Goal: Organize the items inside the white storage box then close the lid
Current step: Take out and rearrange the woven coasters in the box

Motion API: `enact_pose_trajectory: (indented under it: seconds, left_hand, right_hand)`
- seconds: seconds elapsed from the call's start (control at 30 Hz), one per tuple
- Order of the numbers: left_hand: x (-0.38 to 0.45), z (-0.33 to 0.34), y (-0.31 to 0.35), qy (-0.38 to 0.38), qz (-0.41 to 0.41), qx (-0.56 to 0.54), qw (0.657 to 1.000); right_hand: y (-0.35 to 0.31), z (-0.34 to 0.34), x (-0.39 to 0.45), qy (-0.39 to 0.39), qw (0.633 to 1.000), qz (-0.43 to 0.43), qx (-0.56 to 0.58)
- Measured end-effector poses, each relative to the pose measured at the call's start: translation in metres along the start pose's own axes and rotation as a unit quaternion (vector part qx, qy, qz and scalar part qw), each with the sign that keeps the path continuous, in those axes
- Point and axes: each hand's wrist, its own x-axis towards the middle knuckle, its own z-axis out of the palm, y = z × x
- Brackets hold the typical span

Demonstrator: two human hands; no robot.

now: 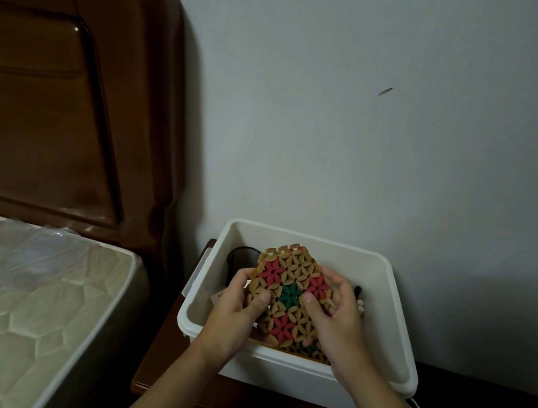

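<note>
Both hands, left hand (239, 307) and right hand (334, 320), are grasping the woven mat (289, 293) upright inside the white storage box (272, 365) on the tabletop's left edge, risking its catching the black mesh cup (241, 258) behind.

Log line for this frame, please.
both hands grip beaded mat | left hand, right hand | mat above open white storage box | lid not in view

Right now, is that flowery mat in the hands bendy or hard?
Probably a bit bendy: the mat is many small wooden pieces linked together. It stands up between the left hand and right hand without drooping, so likely fairly stiff. It looks light.
</note>
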Motion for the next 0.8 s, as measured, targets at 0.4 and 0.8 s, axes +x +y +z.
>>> enact_pose_trajectory:
  seconds: [0.4,0.8]
  left_hand:
    - [-0.002,0.0,-0.002,0.015,0.071,0.04,0.997]
    - [-0.004,0.002,0.001,0.01,0.076,-0.001,0.997]
  right_hand:
    - [0.011,-0.005,0.008,0.063,0.997,0.041,-0.008]
    - [0.008,-0.012,0.009,0.033,0.993,0.067,0.091]
